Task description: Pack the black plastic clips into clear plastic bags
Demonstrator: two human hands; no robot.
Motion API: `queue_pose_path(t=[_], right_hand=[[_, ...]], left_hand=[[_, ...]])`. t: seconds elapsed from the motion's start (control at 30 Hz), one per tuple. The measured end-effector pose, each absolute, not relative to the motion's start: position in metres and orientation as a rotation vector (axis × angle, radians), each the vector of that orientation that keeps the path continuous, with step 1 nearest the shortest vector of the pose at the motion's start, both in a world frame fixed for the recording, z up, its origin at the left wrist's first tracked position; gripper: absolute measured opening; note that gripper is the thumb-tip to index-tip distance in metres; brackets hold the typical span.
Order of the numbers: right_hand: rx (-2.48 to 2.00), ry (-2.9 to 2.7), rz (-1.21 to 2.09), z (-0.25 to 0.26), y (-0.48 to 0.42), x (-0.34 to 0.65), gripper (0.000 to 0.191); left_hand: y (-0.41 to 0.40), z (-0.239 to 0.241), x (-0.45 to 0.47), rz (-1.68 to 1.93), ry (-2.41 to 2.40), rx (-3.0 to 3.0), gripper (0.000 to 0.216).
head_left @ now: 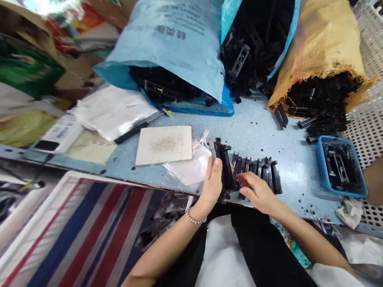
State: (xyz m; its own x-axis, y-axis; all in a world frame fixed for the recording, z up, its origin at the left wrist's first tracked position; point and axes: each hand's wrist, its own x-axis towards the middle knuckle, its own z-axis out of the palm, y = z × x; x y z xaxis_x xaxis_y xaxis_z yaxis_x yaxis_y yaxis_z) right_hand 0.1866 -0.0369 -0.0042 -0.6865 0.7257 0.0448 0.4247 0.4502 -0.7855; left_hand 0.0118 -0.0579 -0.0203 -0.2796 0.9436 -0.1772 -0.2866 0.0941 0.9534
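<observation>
The left hand's fingers are wrapped around a black piece (224, 163), gripping it near the lower middle of the frame, with the left hand (213, 180) on its left side. The held piece slants, its long axis running from upper left to lower right. The right hand (259, 195) reaches in from the lower right, its fingers bent and pointing left toward the lower part of that piece; they are right beside it, but I cannot tell whether they touch it or pinch something small.

Just right of the held piece, on the desk (296, 154), a row of similar black pieces (266, 172) lies side by side. Their long axes run roughly up and down the frame, those at the right end tilting the same way as the held piece. The row is up and to the right of the right hand's fingertips, and the right hand, partly covering its lower edge, is the nearer one; the held piece stands between the row and the left hand.

Farther out, a pale board (164, 145) lies left of the hands, a blue basket (318, 163) of black parts sits at the right, and a yellow sack (329, 34) opens at upper right.
</observation>
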Motion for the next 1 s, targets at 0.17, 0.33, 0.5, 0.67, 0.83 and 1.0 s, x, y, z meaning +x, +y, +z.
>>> queue_pose_path(t=[0.17, 0.33, 0.5, 0.67, 0.83, 1.0], right_hand=[[-1.013, -1.928, 1.532, -0.012, -0.066, 0.166, 0.071], [-1.165, -1.238, 1.819, -0.039, -0.077, 0.162, 0.045], [-1.117, -0.820, 1.818, -0.046, -0.075, 0.161, 0.036], [-1.086, -0.716, 1.894, -0.046, -0.074, 0.147, 0.034], [-1.070, -0.687, 1.920, -0.051, -0.073, 0.137, 0.035], [-1.042, -0.673, 1.937, -0.047, -0.068, 0.135, 0.035]], left_hand=[[-0.068, -0.027, 0.017, 1.442, 1.344, 0.760, 0.048], [-0.080, -0.050, -0.008, 1.281, 1.376, 1.248, 0.045], [-0.076, -0.096, -0.075, 0.909, 2.001, 1.844, 0.027], [-0.061, -0.113, -0.111, 0.737, 1.740, 1.931, 0.022], [-0.073, -0.110, -0.090, 0.785, 1.931, 1.921, 0.015], [-0.069, -0.108, -0.096, 0.846, 1.716, 1.656, 0.024]])
